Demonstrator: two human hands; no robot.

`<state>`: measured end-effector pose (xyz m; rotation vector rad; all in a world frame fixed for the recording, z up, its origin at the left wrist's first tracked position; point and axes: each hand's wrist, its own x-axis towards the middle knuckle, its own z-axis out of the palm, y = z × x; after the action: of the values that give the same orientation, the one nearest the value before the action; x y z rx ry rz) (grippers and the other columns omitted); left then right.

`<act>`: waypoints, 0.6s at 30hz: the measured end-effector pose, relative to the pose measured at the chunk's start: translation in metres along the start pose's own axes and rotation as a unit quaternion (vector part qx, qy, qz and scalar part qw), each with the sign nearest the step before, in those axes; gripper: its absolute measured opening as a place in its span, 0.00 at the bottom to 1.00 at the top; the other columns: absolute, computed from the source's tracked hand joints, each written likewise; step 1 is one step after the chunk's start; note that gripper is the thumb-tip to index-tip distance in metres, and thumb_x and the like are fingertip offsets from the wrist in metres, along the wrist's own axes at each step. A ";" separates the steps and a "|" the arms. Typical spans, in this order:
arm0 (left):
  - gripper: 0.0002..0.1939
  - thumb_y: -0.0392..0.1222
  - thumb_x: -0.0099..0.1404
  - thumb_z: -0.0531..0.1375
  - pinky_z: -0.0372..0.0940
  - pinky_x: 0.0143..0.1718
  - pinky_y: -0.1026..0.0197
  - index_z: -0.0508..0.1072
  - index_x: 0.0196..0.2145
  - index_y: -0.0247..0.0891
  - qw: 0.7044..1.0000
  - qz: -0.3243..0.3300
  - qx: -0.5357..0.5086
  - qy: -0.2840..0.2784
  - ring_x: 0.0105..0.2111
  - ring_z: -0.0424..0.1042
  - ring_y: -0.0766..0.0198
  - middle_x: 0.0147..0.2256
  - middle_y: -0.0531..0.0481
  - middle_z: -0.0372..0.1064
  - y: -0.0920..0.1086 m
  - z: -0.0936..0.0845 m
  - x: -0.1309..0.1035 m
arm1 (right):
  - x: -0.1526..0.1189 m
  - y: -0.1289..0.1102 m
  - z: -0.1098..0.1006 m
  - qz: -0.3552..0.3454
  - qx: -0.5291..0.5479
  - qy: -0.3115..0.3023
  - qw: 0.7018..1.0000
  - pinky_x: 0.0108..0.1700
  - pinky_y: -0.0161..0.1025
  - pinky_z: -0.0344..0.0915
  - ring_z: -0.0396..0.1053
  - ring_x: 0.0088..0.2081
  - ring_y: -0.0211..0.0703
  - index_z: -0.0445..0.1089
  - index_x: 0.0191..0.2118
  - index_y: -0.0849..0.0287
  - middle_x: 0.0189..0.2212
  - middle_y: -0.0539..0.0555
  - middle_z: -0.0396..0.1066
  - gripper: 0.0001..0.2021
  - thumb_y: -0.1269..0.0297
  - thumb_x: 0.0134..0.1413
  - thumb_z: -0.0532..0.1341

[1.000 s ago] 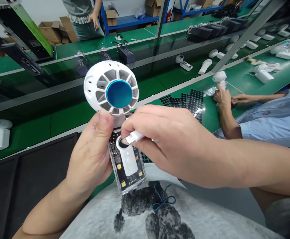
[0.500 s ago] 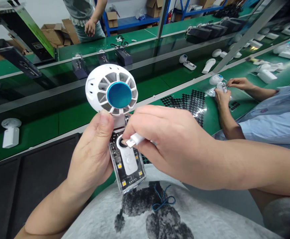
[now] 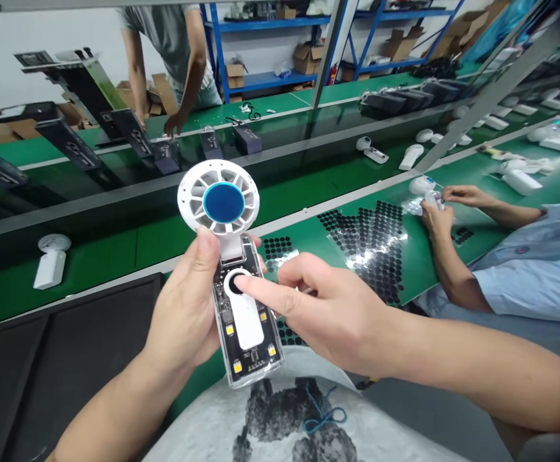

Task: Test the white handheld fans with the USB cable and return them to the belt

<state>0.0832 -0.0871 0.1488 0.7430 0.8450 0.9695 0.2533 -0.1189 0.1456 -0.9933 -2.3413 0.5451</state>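
Observation:
My left hand [image 3: 183,308] grips a handheld fan by the left side of its clear handle [image 3: 255,356], with the thumb up by the neck. The fan's white round head [image 3: 190,196] with a blue centre cap [image 3: 223,202] points up and away from me. My right hand [image 3: 337,314] reaches in from the right. Its stretched index fingertip rests at the edge of a black round pad [image 3: 235,283] at the top of the handle's white strip. The other fingers are curled, the palm is hidden, and no tool shows in it.
Sheets of black round pads [image 3: 371,237] lie on the green bench ahead. A co-worker's hands [image 3: 436,215] work on another fan at the right. More white fans [image 3: 51,260] lie on the conveyor belt [image 3: 308,167]. A person [image 3: 183,70] stands behind black boxes [image 3: 138,144].
The white tool that my right hand held at the handle is no longer visible; the index finger now points at the black pad. The fan sits lower and the view has tilted up.

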 end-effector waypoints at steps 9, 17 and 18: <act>0.23 0.57 0.53 0.62 0.68 0.26 0.65 0.70 0.37 0.35 0.998 -0.027 -0.024 0.049 0.25 0.70 0.65 0.29 0.48 0.70 -0.017 -0.005 0.025 | 0.009 0.011 0.024 -0.011 -0.171 0.023 0.985 0.23 0.34 0.58 0.58 0.27 0.39 0.56 0.56 0.63 0.30 0.55 0.61 0.21 0.75 0.56 0.45; 0.09 0.41 0.60 0.59 0.60 0.19 0.68 0.67 0.31 0.31 0.982 -0.115 0.061 0.138 0.18 0.61 0.73 0.22 0.55 0.62 -0.073 -0.092 0.161 | -0.015 0.075 0.037 0.280 0.117 0.041 0.952 0.37 0.38 0.68 0.65 0.36 0.40 0.57 0.56 0.55 0.38 0.55 0.60 0.21 0.62 0.57 0.53; 0.08 0.41 0.62 0.57 0.62 0.21 0.67 0.67 0.34 0.31 0.977 -0.121 0.077 0.158 0.20 0.62 0.73 0.24 0.54 0.63 -0.079 -0.105 0.179 | -0.024 0.082 0.039 0.309 0.131 0.045 0.941 0.38 0.39 0.68 0.65 0.37 0.40 0.59 0.55 0.55 0.38 0.55 0.61 0.20 0.60 0.57 0.53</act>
<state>0.0788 0.0624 -0.0150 0.6069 1.2693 0.8195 0.2871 -0.0897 0.0624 -1.5820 -1.7831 0.9928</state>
